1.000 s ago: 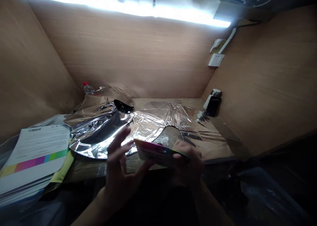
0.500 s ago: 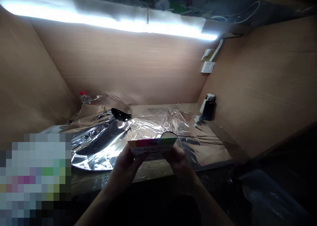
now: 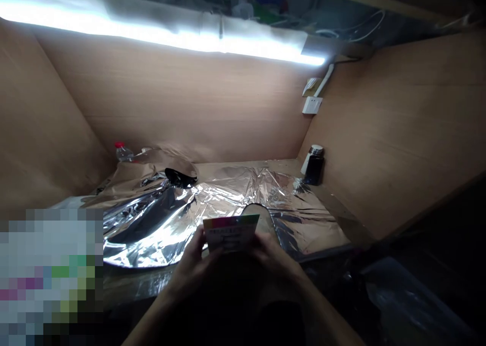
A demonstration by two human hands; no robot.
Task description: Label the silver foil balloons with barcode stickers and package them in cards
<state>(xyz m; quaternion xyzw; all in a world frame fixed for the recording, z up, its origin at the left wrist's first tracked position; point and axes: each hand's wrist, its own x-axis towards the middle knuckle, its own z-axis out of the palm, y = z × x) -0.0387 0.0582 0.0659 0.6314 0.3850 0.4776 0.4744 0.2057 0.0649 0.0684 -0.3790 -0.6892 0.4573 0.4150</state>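
Note:
Both hands grip a small flat printed packet (image 3: 231, 229), tilted up in front of me. A bright pink-to-green strip runs along its top edge, with blurred lettering below. My left hand (image 3: 194, 260) holds the left side, thumb across the lower front. On the opposite edge, my right hand (image 3: 268, 250) is closed with its fingers partly in shadow. Beyond the packet, a crinkled silver foil sheet (image 3: 235, 189) spreads over the table (image 3: 271, 165), with a rounded opening showing behind the packet's right corner.
At the back left stands a clear bottle with a red cap (image 3: 123, 153). A dark bottle with a silver top (image 3: 314, 168) is at the back right, beneath a wall socket (image 3: 312, 105). Wooden panels enclose three sides, and a tube light (image 3: 159, 37) shines overhead. The lower left is pixelated.
The packet has come lower and closer to me, and its printed front now shows more. Both hands have moved with it. The whole view has shifted slightly.

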